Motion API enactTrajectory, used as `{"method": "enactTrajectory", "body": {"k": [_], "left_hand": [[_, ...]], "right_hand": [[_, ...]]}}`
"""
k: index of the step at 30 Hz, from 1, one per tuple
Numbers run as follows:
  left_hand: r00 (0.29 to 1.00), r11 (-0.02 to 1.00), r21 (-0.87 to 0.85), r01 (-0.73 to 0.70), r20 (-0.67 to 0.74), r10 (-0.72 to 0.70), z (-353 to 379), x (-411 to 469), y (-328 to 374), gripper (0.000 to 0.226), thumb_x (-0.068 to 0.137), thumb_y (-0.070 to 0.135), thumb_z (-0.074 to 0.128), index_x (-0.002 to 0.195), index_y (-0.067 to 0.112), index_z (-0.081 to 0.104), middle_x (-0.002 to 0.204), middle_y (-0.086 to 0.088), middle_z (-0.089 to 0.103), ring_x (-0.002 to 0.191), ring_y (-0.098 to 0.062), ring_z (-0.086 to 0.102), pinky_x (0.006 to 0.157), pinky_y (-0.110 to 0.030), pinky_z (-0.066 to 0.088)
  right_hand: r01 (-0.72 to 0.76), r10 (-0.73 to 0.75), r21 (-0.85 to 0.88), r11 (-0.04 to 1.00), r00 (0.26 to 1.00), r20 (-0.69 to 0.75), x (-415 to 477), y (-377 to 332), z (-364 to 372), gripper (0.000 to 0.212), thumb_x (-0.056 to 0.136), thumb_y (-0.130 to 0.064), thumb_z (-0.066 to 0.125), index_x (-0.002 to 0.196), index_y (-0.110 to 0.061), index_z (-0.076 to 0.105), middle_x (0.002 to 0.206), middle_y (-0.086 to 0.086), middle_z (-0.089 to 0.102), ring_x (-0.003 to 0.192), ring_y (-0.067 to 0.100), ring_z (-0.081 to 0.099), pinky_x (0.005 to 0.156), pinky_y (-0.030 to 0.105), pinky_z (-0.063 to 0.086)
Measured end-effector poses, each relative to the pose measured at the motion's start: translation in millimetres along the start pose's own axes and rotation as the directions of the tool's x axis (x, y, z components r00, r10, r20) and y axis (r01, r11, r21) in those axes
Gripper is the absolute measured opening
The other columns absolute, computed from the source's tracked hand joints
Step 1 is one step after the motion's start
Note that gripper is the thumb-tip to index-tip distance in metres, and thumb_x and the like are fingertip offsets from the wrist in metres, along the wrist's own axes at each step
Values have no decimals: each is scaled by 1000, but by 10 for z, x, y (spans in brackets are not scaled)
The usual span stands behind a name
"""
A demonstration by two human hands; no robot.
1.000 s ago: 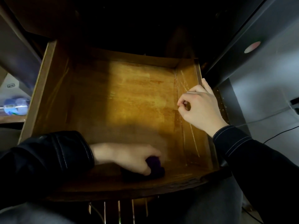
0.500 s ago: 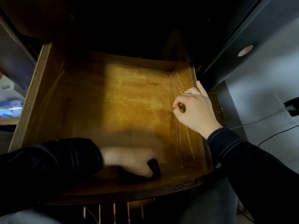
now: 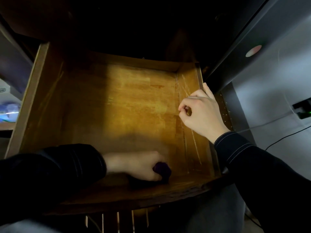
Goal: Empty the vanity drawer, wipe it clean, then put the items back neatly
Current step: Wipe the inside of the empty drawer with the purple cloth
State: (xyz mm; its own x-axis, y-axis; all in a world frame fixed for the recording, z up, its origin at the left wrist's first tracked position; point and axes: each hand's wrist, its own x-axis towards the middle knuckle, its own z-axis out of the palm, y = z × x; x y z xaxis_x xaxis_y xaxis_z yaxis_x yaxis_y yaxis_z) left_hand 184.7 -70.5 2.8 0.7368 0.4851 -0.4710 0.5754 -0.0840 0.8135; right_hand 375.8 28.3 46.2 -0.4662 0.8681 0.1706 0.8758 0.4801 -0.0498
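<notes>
Dim, warm-lit centre (edges black)

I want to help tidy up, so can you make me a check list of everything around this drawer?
Surface: drawer floor is bare, scuffed wood.
Job's things: purple cloth on the floor near the front, right of middle.
Clutter: nothing seen in the drawer.
Hands: left hand grips the cloth; right hand rests on the drawer's right wall, fingers curled, grip unclear.
Cables: dark cable and pale cable run at the right.
Surroundings: grey panel on the right; a green light near the cables.
</notes>
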Motion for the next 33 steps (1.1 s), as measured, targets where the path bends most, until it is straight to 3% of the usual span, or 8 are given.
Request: {"method": "enactTrajectory", "body": {"k": [3, 7, 13, 17, 20, 25, 31, 33], "left_hand": [[999, 999, -15, -52, 1, 52, -2, 11, -2, 29, 87, 12, 71, 80, 36, 56, 80, 17, 57, 70, 0, 55, 62, -14, 41], [993, 945, -315, -86, 50, 107, -197, -103, 79, 18, 81, 10, 75, 90, 26, 71, 79, 16, 68, 72, 0, 63, 60, -19, 50], [992, 995, 28, -98, -80, 100, 100, 51, 54, 20, 86, 4, 66, 90, 22, 57, 88, 4, 59, 78, -12, 55, 66, -26, 46], [991, 981, -149, -122, 28, 128, -77, -20, 70, 25, 84, 9, 74, 109, 13, 70, 103, 2, 69, 92, -12, 64, 82, -31, 56], [984, 930, -328, -167, 6, 179, -139, -42, 119, 23, 84, 3, 74, 106, 9, 72, 97, 9, 70, 90, -3, 65, 78, -18, 51], [996, 989, -126, -84, -50, 78, 44, 49, 53, 27, 89, 3, 66, 116, 7, 68, 112, -9, 70, 101, -22, 65, 89, -38, 54], [967, 887, -405, -222, 25, 254, -198, -121, 155, 26, 83, -1, 73, 107, 9, 73, 100, 9, 72, 90, -4, 66, 77, -17, 51], [974, 902, -377, -212, -2, 228, -152, -104, 155, 26, 84, 0, 73, 108, 10, 72, 97, 13, 70, 88, -1, 64, 77, -15, 49]], "right_hand": [[-3, 4, -11, 1000, 1000, 10, -1, -7, -9, 17, 90, -25, 61, 77, -23, 73, 72, -12, 65, 95, 13, 55, 126, 45, 9], [5, -5, -28, 1000, 1000, 10, -1, 2, -7, 17, 90, -26, 62, 78, -23, 73, 73, -12, 65, 95, 13, 55, 126, 44, 8], [1, -1, -10, 1000, 1000, -3, 1, 6, 6, 16, 89, -26, 62, 77, -24, 73, 71, -13, 64, 93, 12, 55, 126, 42, 7], [4, -4, -13, 1000, 1000, -5, 5, 5, 5, 17, 89, -27, 62, 76, -24, 73, 71, -12, 65, 93, 11, 55, 126, 44, 9], [7, -7, -6, 1000, 1000, -13, 6, 10, 8, 17, 89, -27, 62, 76, -24, 73, 71, -12, 65, 94, 12, 56, 126, 44, 9], [-4, 4, 12, 1000, 1000, -18, 3, -2, 5, 16, 88, -25, 63, 76, -23, 73, 69, -12, 63, 93, 12, 56, 126, 45, 10], [-1, 1, 10, 1000, 1000, -16, 4, 6, 6, 17, 89, -25, 62, 77, -24, 73, 70, -13, 63, 93, 11, 55, 126, 44, 10], [-1, 2, 14, 1000, 1000, -16, 3, 8, 8, 17, 89, -25, 62, 76, -23, 73, 70, -13, 64, 93, 12, 55, 126, 44, 10]]}}
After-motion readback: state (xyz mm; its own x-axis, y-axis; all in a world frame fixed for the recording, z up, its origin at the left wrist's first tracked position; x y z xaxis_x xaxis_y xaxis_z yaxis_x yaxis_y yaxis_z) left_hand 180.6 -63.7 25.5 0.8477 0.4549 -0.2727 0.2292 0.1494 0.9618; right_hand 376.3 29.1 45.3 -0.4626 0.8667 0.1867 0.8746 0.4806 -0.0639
